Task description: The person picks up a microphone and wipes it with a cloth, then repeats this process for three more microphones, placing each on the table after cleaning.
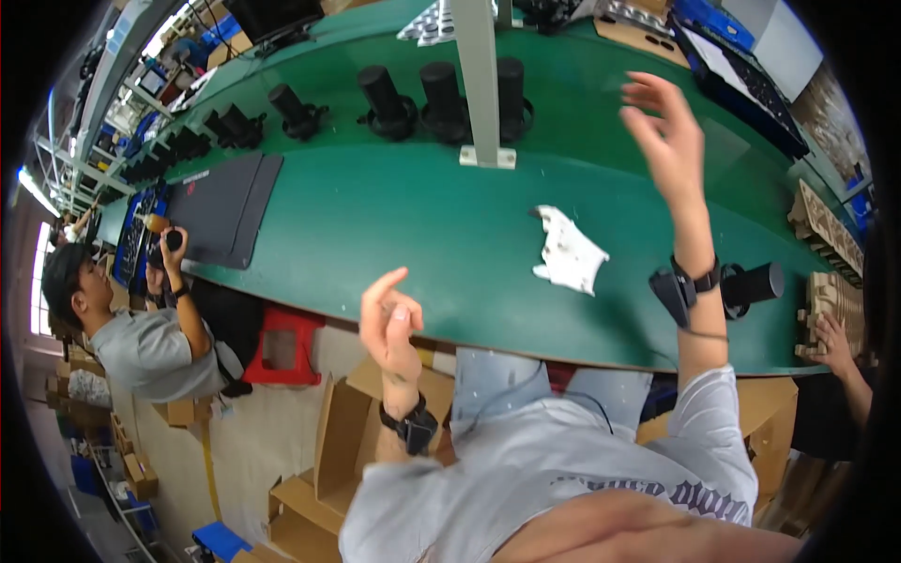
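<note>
My right hand (671,141) is raised over the far side of the green workbench (375,225), its fingers apart and nothing in it. My left hand (389,324) hovers by the bench's near edge, also holding nothing; its index finger points out and the others bend loosely. Between the two lies a crumpled white cloth or glove (572,253) with dark smudges. Beside my right forearm a black cylindrical part with a round base (755,283) rests on its side, partly hidden by the arm.
A grey post (481,94) rises from the bench. Several black cylindrical parts (380,94) stand along the back. A dark mat (225,211) lies left, near a seated co-worker (150,347). Another person's hand (831,342) touches cardboard trays (835,305) at right. Cardboard boxes (352,441) stand below.
</note>
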A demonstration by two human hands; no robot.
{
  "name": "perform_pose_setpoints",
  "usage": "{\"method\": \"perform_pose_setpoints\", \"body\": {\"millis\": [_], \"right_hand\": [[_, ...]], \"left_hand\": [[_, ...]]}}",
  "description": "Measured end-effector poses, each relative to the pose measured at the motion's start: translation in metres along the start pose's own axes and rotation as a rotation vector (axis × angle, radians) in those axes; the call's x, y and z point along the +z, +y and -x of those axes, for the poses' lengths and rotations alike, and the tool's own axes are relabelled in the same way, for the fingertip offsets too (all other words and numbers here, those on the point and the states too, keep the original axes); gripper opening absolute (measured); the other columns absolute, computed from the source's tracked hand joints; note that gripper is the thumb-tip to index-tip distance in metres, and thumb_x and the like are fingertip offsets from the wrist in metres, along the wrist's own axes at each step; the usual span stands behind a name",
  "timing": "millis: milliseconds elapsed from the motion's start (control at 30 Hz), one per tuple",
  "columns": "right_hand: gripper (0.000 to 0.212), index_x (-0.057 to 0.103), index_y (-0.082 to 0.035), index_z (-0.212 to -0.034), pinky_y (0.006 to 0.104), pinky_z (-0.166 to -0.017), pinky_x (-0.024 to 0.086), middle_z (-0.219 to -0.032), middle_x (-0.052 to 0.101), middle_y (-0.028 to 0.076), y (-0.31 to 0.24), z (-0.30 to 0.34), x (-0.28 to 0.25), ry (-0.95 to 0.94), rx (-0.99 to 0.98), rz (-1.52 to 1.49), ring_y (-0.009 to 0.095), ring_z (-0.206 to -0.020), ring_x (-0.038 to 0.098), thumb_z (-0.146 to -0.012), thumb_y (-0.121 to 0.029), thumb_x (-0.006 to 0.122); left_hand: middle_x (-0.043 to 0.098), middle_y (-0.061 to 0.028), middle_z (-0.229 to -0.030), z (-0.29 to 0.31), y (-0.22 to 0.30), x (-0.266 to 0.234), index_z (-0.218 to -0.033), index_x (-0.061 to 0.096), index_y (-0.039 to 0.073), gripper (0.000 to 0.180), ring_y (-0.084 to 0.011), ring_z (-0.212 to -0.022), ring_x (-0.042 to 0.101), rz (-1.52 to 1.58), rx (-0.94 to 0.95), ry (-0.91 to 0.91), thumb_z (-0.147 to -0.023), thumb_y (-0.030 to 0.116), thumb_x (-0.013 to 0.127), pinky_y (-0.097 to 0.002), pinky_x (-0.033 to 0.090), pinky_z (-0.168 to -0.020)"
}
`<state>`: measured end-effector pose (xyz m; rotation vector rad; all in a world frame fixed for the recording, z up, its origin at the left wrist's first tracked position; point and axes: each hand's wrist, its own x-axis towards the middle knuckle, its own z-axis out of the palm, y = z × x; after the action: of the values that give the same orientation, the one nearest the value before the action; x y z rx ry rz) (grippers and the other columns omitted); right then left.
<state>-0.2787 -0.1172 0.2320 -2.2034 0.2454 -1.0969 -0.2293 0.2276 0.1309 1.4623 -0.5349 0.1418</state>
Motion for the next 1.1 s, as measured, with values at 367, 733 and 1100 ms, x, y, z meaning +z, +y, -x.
{"method": "perform_pose_setpoints", "body": {"millis": [367, 733, 1100], "right_hand": [[0.035, 0.06, -0.006, -0.117, 0.0408, -0.084, 0.05, -0.106, 0.062, 0.019, 0.074, -0.115, 0.172, -0.394, -0.252, 0.515, 0.035, -0.099, 0.06, -0.083, -0.018, 0.063], [0.068, 0.04, -0.029, -0.142, 0.0373, -0.088, 0.048, -0.131, 0.051, 0.006, 0.042, -0.15, 0.166, -0.809, -0.696, 0.424, 0.028, -0.101, 0.057, -0.081, -0.021, 0.068], [0.063, 0.048, -0.013, -0.135, 0.0301, -0.087, 0.047, -0.116, 0.058, 0.006, 0.05, -0.037, -0.034, -0.166, 0.06, -0.233, 0.015, -0.102, 0.056, -0.077, -0.012, 0.075]], "left_hand": [[0.05, -0.0033, -0.059, 0.019, -0.079, 0.012, -0.108, 0.064, 0.006, 0.021, -0.0126, -0.051, 0.047, -0.47, -0.145, 0.026, -0.09, 0.004, 0.053, -0.0276, 0.04, -0.051], [0.054, -0.0071, -0.061, 0.023, -0.086, 0.015, -0.096, 0.068, 0.01, 0.017, -0.0215, -0.053, 0.051, -0.659, 0.085, -0.007, -0.085, 0.003, 0.057, -0.0326, 0.041, -0.052], [0.057, -0.0013, -0.074, -0.021, -0.022, 0.022, -0.115, 0.059, 0.001, 0.024, -0.007, -0.062, 0.053, -0.162, -0.169, -0.088, -0.094, 0.008, 0.052, -0.0197, 0.041, -0.053]]}}
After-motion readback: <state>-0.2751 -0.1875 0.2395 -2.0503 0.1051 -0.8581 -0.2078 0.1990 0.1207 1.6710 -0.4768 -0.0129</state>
